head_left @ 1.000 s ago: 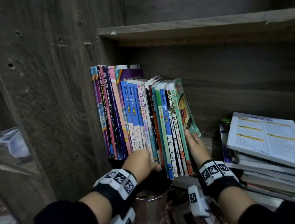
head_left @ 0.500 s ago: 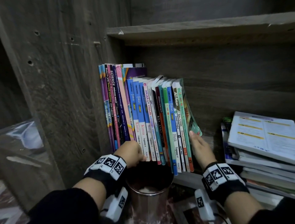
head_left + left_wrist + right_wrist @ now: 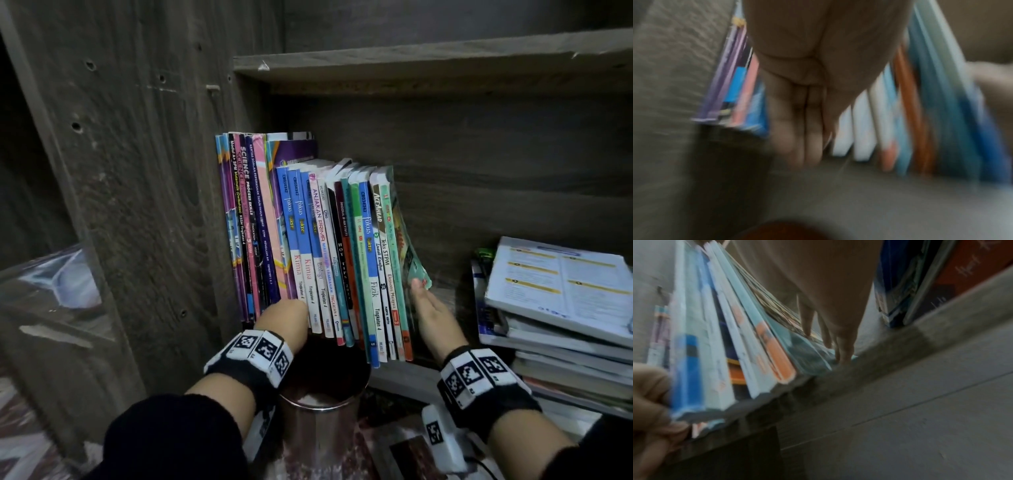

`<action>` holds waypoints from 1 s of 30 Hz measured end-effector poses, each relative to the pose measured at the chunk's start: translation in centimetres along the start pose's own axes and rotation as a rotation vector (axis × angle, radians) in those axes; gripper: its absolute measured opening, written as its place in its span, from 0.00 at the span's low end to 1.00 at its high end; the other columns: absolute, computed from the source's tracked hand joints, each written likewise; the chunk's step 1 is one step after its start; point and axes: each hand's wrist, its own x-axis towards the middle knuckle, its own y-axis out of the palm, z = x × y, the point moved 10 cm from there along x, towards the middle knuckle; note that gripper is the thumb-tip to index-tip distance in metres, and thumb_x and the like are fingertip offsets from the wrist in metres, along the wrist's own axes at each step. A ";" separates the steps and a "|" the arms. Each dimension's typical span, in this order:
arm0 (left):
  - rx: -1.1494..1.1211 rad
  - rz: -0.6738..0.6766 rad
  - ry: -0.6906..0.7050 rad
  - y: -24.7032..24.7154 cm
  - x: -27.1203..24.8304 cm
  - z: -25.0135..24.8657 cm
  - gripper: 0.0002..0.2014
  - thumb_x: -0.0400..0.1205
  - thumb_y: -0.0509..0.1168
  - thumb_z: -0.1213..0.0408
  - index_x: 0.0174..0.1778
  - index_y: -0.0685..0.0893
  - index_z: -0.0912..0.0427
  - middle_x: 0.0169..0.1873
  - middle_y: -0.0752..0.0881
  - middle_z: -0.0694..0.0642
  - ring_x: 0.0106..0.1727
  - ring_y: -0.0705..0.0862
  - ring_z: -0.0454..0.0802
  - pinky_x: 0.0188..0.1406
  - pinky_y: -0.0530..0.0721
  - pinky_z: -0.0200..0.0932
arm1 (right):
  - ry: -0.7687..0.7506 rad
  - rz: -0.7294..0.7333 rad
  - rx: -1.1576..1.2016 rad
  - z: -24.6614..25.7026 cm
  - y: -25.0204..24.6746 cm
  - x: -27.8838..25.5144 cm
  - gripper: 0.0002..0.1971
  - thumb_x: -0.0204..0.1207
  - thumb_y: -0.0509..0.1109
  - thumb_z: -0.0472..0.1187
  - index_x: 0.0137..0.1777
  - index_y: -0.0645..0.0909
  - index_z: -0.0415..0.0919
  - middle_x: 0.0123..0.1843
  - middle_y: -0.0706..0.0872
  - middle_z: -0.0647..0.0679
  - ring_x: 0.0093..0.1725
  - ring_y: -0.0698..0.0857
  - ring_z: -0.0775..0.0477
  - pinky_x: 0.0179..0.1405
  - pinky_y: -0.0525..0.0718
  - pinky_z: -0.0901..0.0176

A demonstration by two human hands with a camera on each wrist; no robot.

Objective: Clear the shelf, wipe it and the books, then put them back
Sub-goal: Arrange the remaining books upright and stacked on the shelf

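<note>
**Both hands at a row of paperbacks on a wood-grain shelf**

The row of books stands upright on the shelf, against the dark, coarse-grained side panel; thin glossy spines in purple, pink, blue, white and green, some tops dog-eared; legible spines read "SCIENCE PROCESS SKILLS", "fokus", "Kimia", "Biologi", "Fizik", "ACE AHEAD", "Teks STPM"; the left hand meets the lower spines with fingers straight and pressed together, thumb alongside, though the wrist view is blurred; the right hand lies flat, fingers extended against the outermost green cover, which leans rightward; both wrists wear bands with black-and-white square markers; a stack of flat books lies well apart to the right, a printed white page uppermost; a round metal canister stands below the shelf edge.
</note>
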 end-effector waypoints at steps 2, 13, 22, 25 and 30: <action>-0.026 0.012 -0.006 -0.8 -0.3 -0.8 0.12 0.81 0.60 0.70 0.31 0.77 0.65 0.29 0.78 0.58 0.35 0.79 0.56 0.33 0.77 0.45 | -0.049 0.017 0.047 1.0 -0.1 -0.6 0.31 0.80 0.47 0.62 0.78 0.70 0.48 0.78 0.72 0.51 0.77 0.69 0.51 0.70 0.62 0.62; -0.489 -0.722 0.343 -14.7 -8.6 -9.3 0.12 0.85 0.57 0.54 0.63 0.77 0.40 0.24 0.77 0.48 0.26 0.78 0.49 0.27 0.80 0.46 | -0.312 0.074 -0.181 2.9 0.7 -2.1 0.35 0.72 0.65 0.60 0.80 0.66 0.56 0.78 0.72 0.54 0.75 0.69 0.60 0.72 0.66 0.67; 0.062 -0.689 0.139 -14.1 -7.8 -12.4 0.19 0.87 0.50 0.57 0.75 0.66 0.56 0.34 0.81 0.53 0.34 0.81 0.59 0.20 0.58 0.41 | -0.320 0.009 -0.208 2.8 -0.7 -2.5 0.21 0.86 0.56 0.47 0.79 0.68 0.50 0.65 0.78 0.54 0.62 0.75 0.60 0.47 0.68 0.85; -0.015 -0.647 0.165 -13.6 -7.7 -13.0 0.13 0.87 0.52 0.56 0.64 0.64 0.57 0.29 0.75 0.51 0.31 0.79 0.58 0.23 0.65 0.45 | -0.333 0.024 -0.186 2.9 -0.8 -2.7 0.21 0.86 0.57 0.46 0.78 0.68 0.51 0.64 0.74 0.61 0.64 0.72 0.64 0.48 0.65 0.92; -0.336 -0.645 0.196 -13.6 -7.3 -12.1 0.13 0.86 0.59 0.58 0.55 0.61 0.57 0.31 0.77 0.52 0.32 0.80 0.57 0.29 0.76 0.48 | -0.353 0.052 -0.139 2.8 -0.4 -2.8 0.19 0.83 0.60 0.47 0.73 0.67 0.58 0.68 0.72 0.65 0.69 0.69 0.67 0.56 0.62 0.91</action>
